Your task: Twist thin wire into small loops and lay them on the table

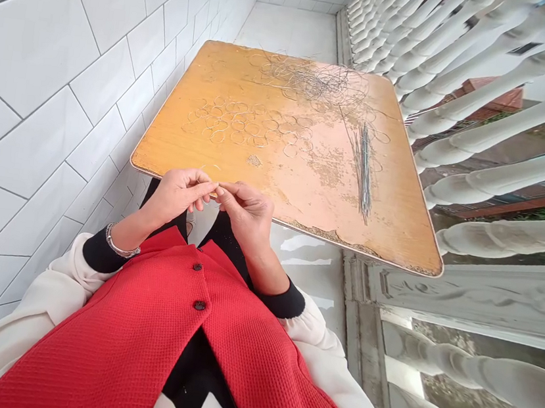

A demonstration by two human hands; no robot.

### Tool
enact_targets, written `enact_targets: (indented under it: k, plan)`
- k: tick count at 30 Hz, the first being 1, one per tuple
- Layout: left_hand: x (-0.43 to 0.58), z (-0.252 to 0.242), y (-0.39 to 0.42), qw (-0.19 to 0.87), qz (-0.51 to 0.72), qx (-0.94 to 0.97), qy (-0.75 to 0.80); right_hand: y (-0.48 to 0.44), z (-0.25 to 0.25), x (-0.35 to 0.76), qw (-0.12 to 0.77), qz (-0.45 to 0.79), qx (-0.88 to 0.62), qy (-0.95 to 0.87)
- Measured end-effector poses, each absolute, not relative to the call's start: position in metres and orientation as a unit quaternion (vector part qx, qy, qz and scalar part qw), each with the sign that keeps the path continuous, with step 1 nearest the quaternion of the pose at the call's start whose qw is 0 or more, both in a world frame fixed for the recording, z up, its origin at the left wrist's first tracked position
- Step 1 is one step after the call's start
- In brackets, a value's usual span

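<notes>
My left hand [180, 194] and my right hand [250, 213] meet fingertip to fingertip at the near edge of the table. Both are closed in a pinch on a thin wire ring [213, 167]; only a faint arc of it shows above the fingers, and the rest is hidden. Beyond my hands, several loose wire rings [235, 123] lie spread on the tabletop. A bundle of straight wire lengths [364, 172] rests to the right. At the far side sits a tangled heap of wire [317, 80].
The worn wooden table [303, 198] has peeling patches and a chipped near edge. A white tiled wall [105, 71] runs along the left. On the right stands a white baluster railing [489, 138]. A small crumbly patch [254, 160] marks the tabletop.
</notes>
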State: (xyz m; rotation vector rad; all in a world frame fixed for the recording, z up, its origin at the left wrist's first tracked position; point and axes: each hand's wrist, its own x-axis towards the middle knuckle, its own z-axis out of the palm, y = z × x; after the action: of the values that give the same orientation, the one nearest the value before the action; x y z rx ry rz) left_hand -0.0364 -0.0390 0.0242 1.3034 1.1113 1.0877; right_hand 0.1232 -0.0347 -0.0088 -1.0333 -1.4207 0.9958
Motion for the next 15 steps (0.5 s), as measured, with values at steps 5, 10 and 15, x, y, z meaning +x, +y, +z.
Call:
enact_targets:
  k: [5,10,15]
  plan:
    - [-0.035,0.021,-0.039,0.496,0.503,0.527,0.473,-0.039,-0.017,0.122,0.547,0.491,-0.407,-0.542]
    - [-0.032,0.018,-0.040,0.502,0.522,0.514,0.459,-0.044,-0.021,0.116,0.566,0.400,-0.434,-0.575]
    - [-0.031,0.017,-0.041,0.498,0.532,0.508,0.459,-0.044,-0.017,0.117,0.562,0.297,-0.452,-0.626]
